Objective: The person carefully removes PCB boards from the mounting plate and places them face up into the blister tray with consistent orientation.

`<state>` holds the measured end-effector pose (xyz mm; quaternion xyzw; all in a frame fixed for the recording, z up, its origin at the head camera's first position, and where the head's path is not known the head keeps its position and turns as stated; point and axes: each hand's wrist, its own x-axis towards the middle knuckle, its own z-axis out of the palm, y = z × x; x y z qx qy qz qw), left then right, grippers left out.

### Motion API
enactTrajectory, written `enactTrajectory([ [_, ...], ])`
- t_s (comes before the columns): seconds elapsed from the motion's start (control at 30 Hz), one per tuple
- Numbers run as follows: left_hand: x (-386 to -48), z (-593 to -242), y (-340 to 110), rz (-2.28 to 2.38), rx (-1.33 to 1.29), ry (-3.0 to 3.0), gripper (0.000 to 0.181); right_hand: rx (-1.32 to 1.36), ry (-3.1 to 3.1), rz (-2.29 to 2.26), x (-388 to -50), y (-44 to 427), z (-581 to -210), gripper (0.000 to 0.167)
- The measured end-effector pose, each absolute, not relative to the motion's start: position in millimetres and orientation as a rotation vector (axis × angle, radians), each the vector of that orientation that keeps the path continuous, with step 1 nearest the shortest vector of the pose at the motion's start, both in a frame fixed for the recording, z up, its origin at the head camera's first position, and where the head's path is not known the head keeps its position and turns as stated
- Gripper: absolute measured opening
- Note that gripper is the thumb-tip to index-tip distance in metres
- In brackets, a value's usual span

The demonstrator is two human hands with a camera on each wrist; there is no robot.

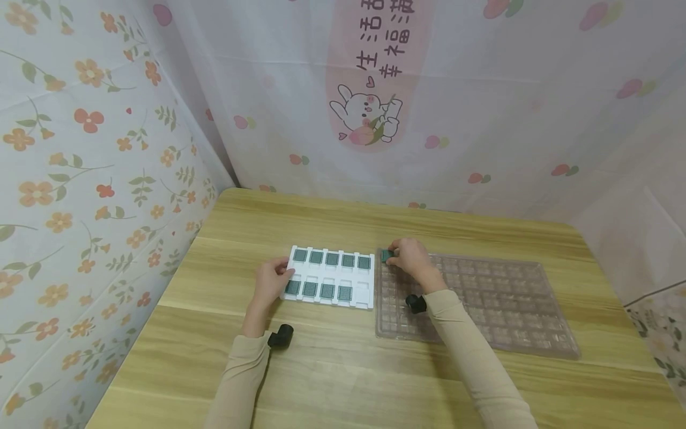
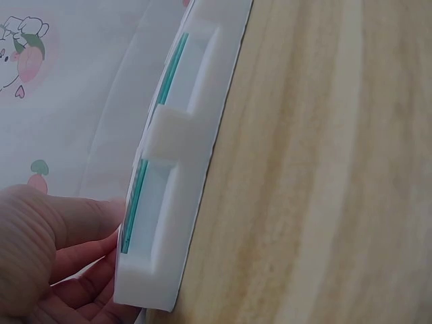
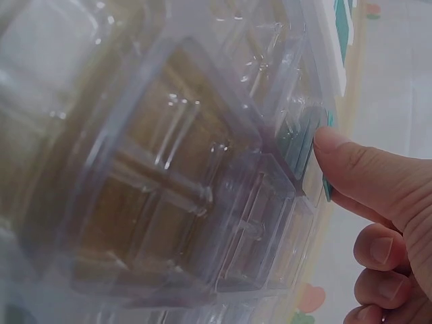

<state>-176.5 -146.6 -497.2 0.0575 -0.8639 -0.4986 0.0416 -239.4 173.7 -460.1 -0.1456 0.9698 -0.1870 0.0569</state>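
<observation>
Right hand (image 1: 412, 256): thumb and forefinger pinch a green chip (image 1: 386, 257) at the far left corner compartment of the clear tray (image 1: 536, 350). Chip lies to the left of that hand, at its fingertips; the left hand (image 1: 270, 280) is well apart from it. Chip is roughly square, so no clear long axis. Whether it touches the compartment floor: cannot tell.

Left hand grips the left end of the white tray (image 1: 332, 272), thumb at the rim. Both trays lie on the desk (image 1: 332, 369), long axes running left to right, the white one just beside the clear one's left edge.

Contents: white tray holds nine seated chips (image 1: 331, 259), five in the far row, four in the near; near row's rightmost pocket (image 1: 362, 293) shows bare white plastic. Clear tray: gridded compartments, partly hidden by the right forearm; no second chip visible there.
</observation>
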Motion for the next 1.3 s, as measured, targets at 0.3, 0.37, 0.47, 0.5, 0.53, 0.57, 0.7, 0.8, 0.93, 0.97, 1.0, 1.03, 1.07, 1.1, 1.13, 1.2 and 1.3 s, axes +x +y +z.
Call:
enactTrajectory([
  [0.3,-176.6,-497.5,-146.4,-1.53,0.191,-2.646,0.031,-0.445,2.938,-0.56,-240.1,174.8,-458.8,0.031],
  [0.37,-176.6,-497.3,-146.2,-1.538,0.194,-2.643,0.031,-0.443,2.931,-0.567,-240.1,175.1,-458.6,0.031],
  [0.47,-176.6,-497.3,-146.2,-1.549,0.197,-2.637,0.031,-0.441,2.921,-0.57,-240.1,175.5,-458.8,0.031],
  [0.5,-176.6,-497.4,-146.2,-1.551,0.194,-2.635,0.031,-0.434,2.917,-0.573,-240.0,175.5,-459.1,0.031],
  [0.53,-176.5,-497.3,-146.2,-1.553,0.191,-2.632,0.031,-0.432,2.915,-0.573,-239.9,175.6,-459.2,0.031],
  [0.57,-176.3,-497.2,-146.1,-1.554,0.189,-2.629,0.031,-0.431,2.914,-0.572,-239.9,175.7,-459.4,0.031],
  [0.7,-176.0,-497.6,-146.0,-1.555,0.171,-2.616,0.032,-0.428,2.912,-0.571,-239.7,175.7,-459.8,0.031],
  [0.8,-176.2,-497.9,-146.0,-1.557,0.176,-2.615,0.032,-0.432,2.916,-0.572,-239.8,175.5,-459.8,0.031],
  [0.93,-176.4,-498.4,-146.4,-1.553,0.183,-2.618,0.032,-0.44,2.921,-0.58,-239.8,175.8,-460.0,0.031],
  [0.97,-176.4,-498.5,-146.5,-1.551,0.183,-2.618,0.032,-0.44,2.923,-0.585,-239.6,175.9,-460.2,0.032],
  [1.0,-176.4,-498.7,-146.6,-1.549,0.183,-2.618,0.031,-0.444,2.924,-0.587,-239.3,176.1,-460.3,0.032],
  [1.03,-176.2,-498.9,-146.5,-1.547,0.178,-2.616,0.031,-0.446,2.926,-0.587,-238.7,176.4,-460.5,0.032],
  [1.07,-176.2,-498.9,-146.5,-1.547,0.177,-2.615,0.031,-0.448,2.928,-0.587,-237.9,176.4,-460.4,0.032],
  [1.1,-176.1,-498.7,-146.3,-1.55,0.181,-2.613,0.031,-0.446,2.93,-0.593,-237.3,176.1,-460.4,0.033],
  [1.13,-176.0,-498.7,-146.2,-1.547,0.176,-2.611,0.031,-0.444,2.928,-0.601,-236.4,175.9,-460.2,0.033],
  [1.2,-176.0,-498.6,-146.0,-1.543,0.169,-2.61,0.031,-0.452,2.929,-0.605,-234.4,175.3,-459.4,0.034],
  [1.3,-176.0,-498.0,-145.8,-1.539,0.167,-2.61,0.031,-0.443,2.918,-0.642,-231.7,173.5,-457.9,0.035],
])
